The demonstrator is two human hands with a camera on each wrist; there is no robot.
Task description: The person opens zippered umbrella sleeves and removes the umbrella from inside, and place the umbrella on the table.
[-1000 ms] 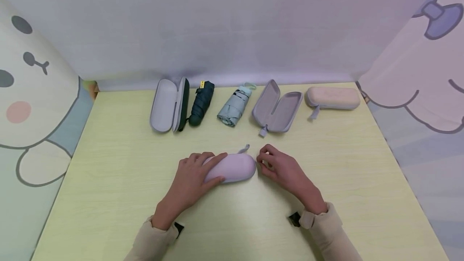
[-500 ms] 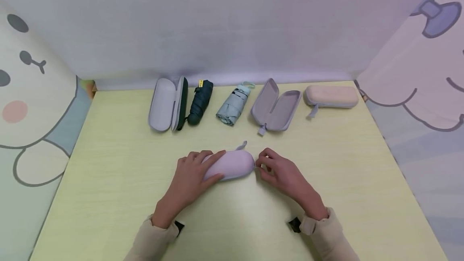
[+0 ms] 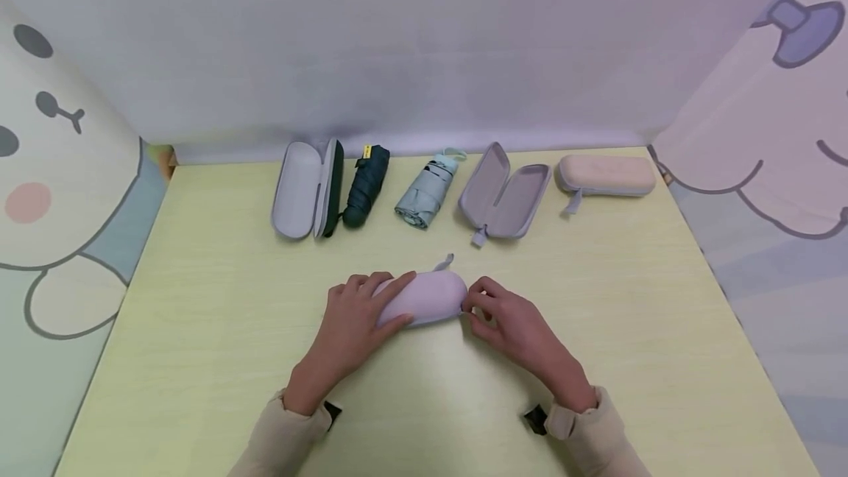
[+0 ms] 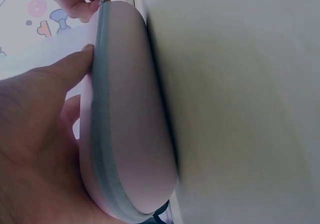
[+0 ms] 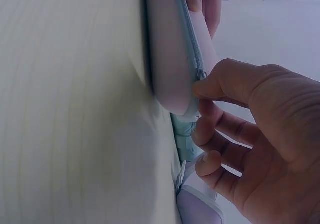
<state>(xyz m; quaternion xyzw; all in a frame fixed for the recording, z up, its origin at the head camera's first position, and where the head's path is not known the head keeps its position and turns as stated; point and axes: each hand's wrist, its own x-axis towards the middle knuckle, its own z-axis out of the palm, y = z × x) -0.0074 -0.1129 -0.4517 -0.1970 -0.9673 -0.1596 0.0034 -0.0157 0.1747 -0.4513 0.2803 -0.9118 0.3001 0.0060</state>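
Note:
A pale pink, hard zip-up glasses case (image 3: 433, 295) lies in front of me with its grey zip band around the side. My left hand (image 3: 350, 322) grips its left end, the fingers over the top and the thumb along the near side. At the right end my right hand (image 3: 513, 322) pinches the zip's pull between thumb and index finger. The metal zip slider (image 5: 201, 74) shows beside that thumb in the right wrist view; the pull is mostly hidden. Along the band (image 4: 102, 108) in the left wrist view, the zip looks closed. A fabric loop (image 3: 444, 263) sticks out behind the case.
At the back of the table (image 3: 199, 300) stand an open dark green case (image 3: 296, 190), a folded dark umbrella (image 3: 366, 186), a folded light blue umbrella (image 3: 428, 192), an open grey-lilac case (image 3: 517, 201) and a closed peach case (image 3: 607, 175). Cloth curtains border the table.
My right hand has come slightly left, up against the case's right end. The case has shifted a little away from me, with my left hand still gripping it.

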